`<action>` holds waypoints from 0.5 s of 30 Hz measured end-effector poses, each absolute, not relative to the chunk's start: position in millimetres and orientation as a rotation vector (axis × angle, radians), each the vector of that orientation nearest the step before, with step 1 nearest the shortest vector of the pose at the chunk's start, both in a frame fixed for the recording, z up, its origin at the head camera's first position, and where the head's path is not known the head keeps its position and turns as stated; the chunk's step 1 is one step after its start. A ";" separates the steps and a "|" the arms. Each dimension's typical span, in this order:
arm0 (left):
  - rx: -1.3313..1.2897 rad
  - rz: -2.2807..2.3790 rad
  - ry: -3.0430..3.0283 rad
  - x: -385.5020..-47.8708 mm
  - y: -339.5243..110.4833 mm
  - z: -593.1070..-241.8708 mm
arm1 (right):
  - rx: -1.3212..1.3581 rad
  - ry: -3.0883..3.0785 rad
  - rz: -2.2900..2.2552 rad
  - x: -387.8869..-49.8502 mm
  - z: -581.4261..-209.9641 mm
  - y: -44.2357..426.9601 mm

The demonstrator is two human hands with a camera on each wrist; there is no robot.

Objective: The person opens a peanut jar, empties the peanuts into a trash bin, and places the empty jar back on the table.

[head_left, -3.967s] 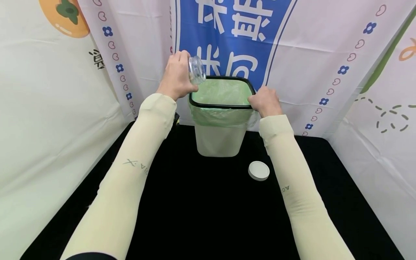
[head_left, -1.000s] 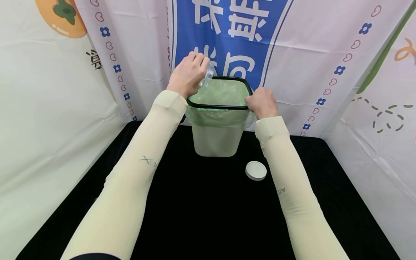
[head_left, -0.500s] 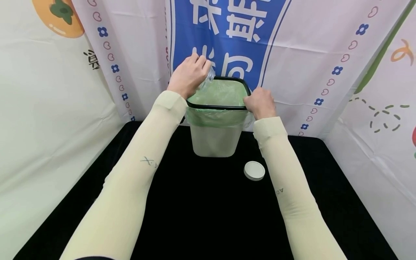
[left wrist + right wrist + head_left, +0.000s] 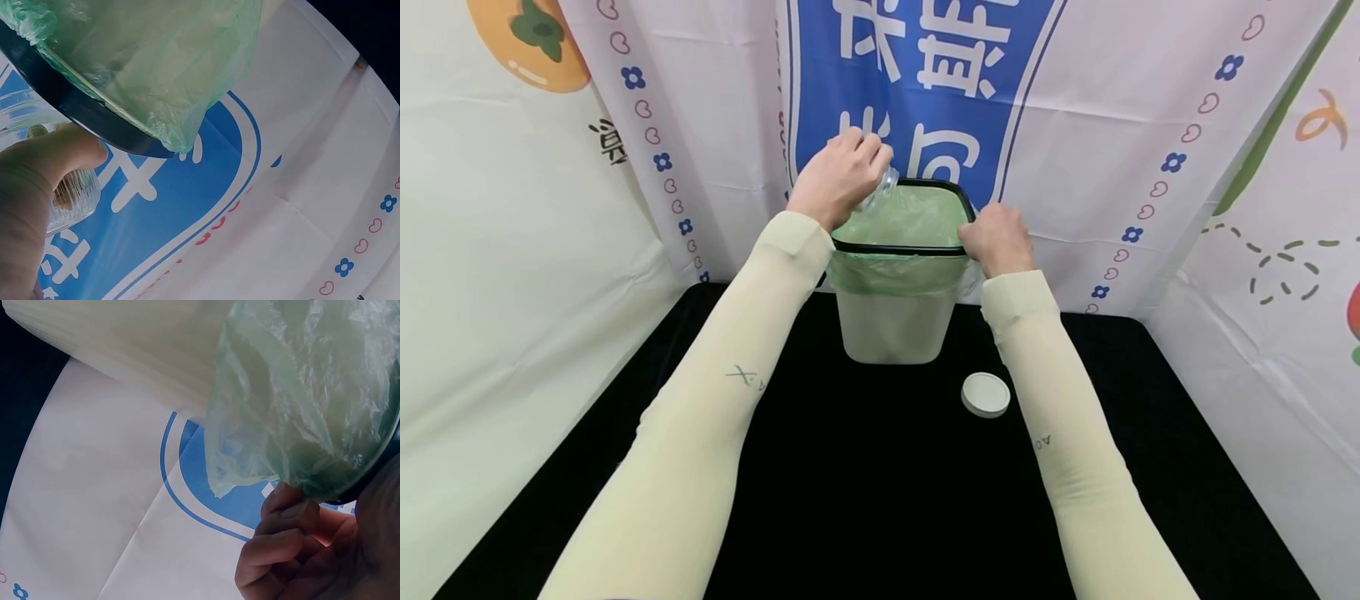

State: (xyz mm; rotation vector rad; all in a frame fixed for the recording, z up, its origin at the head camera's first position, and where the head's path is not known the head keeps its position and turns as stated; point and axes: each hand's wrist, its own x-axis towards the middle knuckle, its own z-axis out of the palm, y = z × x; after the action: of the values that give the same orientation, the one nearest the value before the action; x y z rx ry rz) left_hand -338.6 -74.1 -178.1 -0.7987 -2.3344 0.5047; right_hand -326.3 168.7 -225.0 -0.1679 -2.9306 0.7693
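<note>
At the far left, a pale sheet [image 4: 512, 250] is seen, printed with an orange fruit [image 4: 527, 42]; next to it, hearts and blue flowers are printed in a strip on the back cloth [image 4: 722, 125]. The left arm is covered by a cream sleeve [image 4: 700, 408], which is marked with ink and turned back at the wrist. A clear jar [image 4: 884, 188] is gripped by the left hand [image 4: 838, 177], with the thumb curled round it, and is held tilted over the left part of the opening of the bin [image 4: 891, 329]. Something brown is seen at the ribbed glass in the left wrist view; what it is cannot be told. Behind, white characters are printed on a blue panel [image 4: 895, 75]. The pale bin is set upright on the black table [image 4: 865, 500] and is lined with a thin green bag [image 4: 895, 279], whose edge is turned down outside below the black rim [image 4: 895, 249]. Nearer and to the right, a white lid [image 4: 986, 392] is laid flat, just beside the right sleeve [image 4: 1067, 417]. The rim's right front corner is gripped by the right hand [image 4: 997, 239], with its fingers curled. At the far right, a green stem [image 4: 1243, 179] and dashes are printed.
</note>
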 end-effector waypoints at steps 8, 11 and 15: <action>-0.813 0.505 -2.328 -338.6 -74.1 -178.4 | -0.175 -2.941 0.764 -327.0 -225.3 167.5; -0.818 0.518 -2.325 -338.0 -74.2 -177.6 | -0.177 -2.937 0.761 -326.9 -225.2 167.4; -0.825 0.528 -2.321 -336.9 -74.0 -176.8 | -0.175 -2.931 0.760 -326.7 -225.5 167.2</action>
State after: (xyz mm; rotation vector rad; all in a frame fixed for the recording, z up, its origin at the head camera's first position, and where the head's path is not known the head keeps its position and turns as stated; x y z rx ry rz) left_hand -336.9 -74.0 -176.8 -0.8252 -2.3215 0.5281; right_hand -326.7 167.2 -225.5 -0.1751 -2.9310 0.7602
